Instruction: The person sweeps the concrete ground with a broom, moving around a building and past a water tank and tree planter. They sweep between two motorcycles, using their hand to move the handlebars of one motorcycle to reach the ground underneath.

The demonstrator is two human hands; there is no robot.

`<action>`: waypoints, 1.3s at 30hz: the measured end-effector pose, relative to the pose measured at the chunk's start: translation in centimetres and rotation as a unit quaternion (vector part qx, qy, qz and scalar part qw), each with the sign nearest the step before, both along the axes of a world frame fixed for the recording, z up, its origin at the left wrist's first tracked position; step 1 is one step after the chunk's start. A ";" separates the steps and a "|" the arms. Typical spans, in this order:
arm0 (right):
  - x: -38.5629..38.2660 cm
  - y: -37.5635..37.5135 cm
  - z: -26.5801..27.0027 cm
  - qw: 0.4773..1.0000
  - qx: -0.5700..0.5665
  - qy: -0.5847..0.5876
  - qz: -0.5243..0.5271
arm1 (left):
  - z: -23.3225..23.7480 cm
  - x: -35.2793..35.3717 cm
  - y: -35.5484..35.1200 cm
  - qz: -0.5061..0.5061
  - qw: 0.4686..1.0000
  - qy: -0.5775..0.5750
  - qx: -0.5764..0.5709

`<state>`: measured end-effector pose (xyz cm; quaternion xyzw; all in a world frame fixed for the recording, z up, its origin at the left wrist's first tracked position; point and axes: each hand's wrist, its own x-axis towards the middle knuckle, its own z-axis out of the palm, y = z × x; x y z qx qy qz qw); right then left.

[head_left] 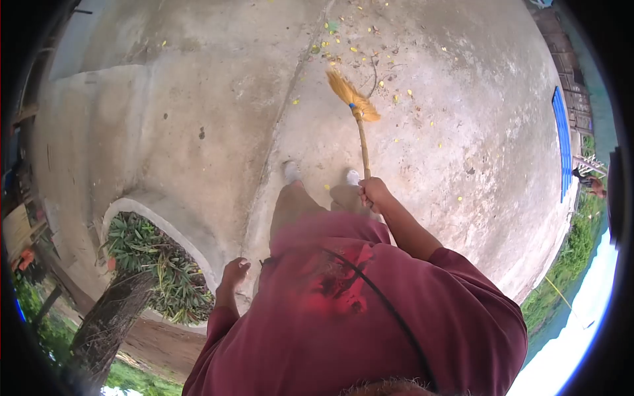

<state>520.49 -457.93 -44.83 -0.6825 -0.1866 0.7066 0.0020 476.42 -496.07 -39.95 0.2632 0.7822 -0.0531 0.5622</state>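
My right hand (375,193) is closed around the wooden handle of a broom (362,142). The broom points away from me, and its straw bristles (351,96), bound with a blue band, fan out over the concrete floor near scattered leaves. Low at my left side hangs my left hand (235,272), its fingers loosely curled in, with nothing visible in them. It is nearest to the curved rim of a planter.
Yellow leaves and bits of debris (353,49) lie on the concrete floor (205,86). At left, a low curved planter wall (175,231) encloses green plants (165,257) beside a tree trunk (112,317). Blue corrugated sheeting (562,142) stands at the right edge.
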 end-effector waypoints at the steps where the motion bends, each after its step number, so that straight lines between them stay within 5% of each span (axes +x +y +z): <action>1: -3.0 -0.9 2.1 1.000 0.006 -0.001 -0.005 | -1.2 -3.2 0.6 0.026 0.999 0.027 0.003; 4: -8.2 -3.1 0.4 0.972 -0.076 0.153 -0.159 | -1.4 -11.5 5.5 -0.051 0.991 0.094 0.081; 10: -16.0 6.3 -6.5 0.858 -0.300 0.191 -0.370 | 6.8 -14.7 21.7 -0.040 0.983 0.161 0.076; 14: -15.2 20.9 -13.9 0.873 -0.229 0.200 -0.382 | 9.1 -10.0 27.7 -0.048 0.979 0.180 0.081; 18: -8.0 32.9 -14.4 0.906 -0.088 0.211 -0.356 | 10.3 -1.9 34.2 -0.177 0.982 0.068 0.015; 21: -2.6 35.0 -12.0 0.928 0.011 0.197 -0.317 | 9.3 0.3 38.6 -0.219 0.975 0.000 0.037; 25: 4.8 27.0 -5.9 0.963 0.062 0.072 -0.254 | 8.0 -1.8 45.8 -0.270 0.960 0.010 0.072; 30: 7.4 3.2 0.9 0.964 -0.012 0.003 -0.264 | 2.8 -10.3 56.7 -0.311 0.949 0.001 0.044; 34: -1.8 -13.7 6.6 0.956 -0.072 -0.128 -0.255 | -4.3 -20.1 67.1 -0.366 0.931 0.001 0.013; 36: -8.2 -18.3 9.3 0.961 -0.074 -0.227 -0.136 | -5.5 -21.5 73.9 -0.439 0.898 0.005 0.036; 39: -19.4 -24.5 9.8 0.943 -0.143 -0.247 -0.170 | -3.5 -15.0 83.5 -0.512 0.856 0.022 0.059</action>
